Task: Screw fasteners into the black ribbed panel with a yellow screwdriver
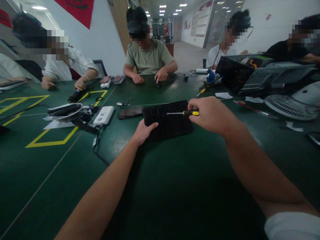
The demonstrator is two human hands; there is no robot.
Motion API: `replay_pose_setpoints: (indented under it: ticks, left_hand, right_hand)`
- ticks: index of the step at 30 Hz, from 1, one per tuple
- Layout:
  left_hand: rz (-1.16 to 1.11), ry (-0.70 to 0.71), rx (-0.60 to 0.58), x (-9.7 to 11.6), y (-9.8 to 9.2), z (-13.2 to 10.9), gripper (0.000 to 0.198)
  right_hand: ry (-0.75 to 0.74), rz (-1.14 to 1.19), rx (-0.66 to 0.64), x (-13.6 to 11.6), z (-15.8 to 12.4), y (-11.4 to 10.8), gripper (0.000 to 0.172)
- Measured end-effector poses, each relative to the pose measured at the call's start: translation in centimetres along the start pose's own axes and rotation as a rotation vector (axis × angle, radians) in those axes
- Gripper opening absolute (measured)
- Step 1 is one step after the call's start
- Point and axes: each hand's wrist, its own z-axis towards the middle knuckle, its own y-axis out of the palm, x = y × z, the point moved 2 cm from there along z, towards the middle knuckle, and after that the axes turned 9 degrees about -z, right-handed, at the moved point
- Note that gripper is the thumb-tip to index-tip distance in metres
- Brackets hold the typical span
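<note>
My left hand (pixel 145 131) grips the left edge of a flat black panel (pixel 166 125), its thumb lying over the front face. The panel looks ribbed or divided into sections, but its details are too dark to make out. In my right hand (pixel 212 115) is a screwdriver (pixel 190 113) with a yellow and black handle. Its thin metal shaft points left across the panel's face; whether the tip touches the panel I cannot tell. Just behind the panel's left side lies a dark flat piece (pixel 128 112), partly blurred, with a small metal cylinder (pixel 123 104) beyond it.
To the left are a white power bank (pixel 104 115) with a cable and a headband-like device (pixel 66 111). At the right stand a white fan (pixel 291 105) and grey casings (pixel 277 76). A second yellow screwdriver (pixel 203 90) lies beyond my right hand. Several people sit around the green table (pixel 175 186).
</note>
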Motion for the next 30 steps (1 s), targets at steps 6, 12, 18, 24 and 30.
replay_pose_setpoints:
  ticks: [6, 12, 18, 24, 30]
  left_hand:
    - [0.016, -0.005, 0.008, 0.05, -0.03, -0.05, 0.055]
    - [0.011, -0.018, 0.011, 0.07, -0.01, -0.08, 0.055]
    - [0.029, -0.012, 0.011, 0.08, -0.09, -0.18, 0.053]
    - [0.009, -0.009, 0.017, -0.04, -0.02, -0.09, 0.053]
    - [0.004, -0.009, 0.020, 0.19, 0.11, -0.23, 0.055]
  right_hand:
    - [0.011, 0.021, 0.022, 0.46, -0.04, 0.18, 0.019]
    - [0.016, 0.020, 0.008, 0.70, 0.06, 0.06, 0.020]
    - [0.012, 0.008, 0.009, 0.53, -0.03, -0.14, 0.021]
    - [0.037, 0.002, 0.020, 0.54, 0.00, -0.13, 0.023]
    - [0.051, 0.004, 0.013, 0.52, 0.00, -0.23, 0.025]
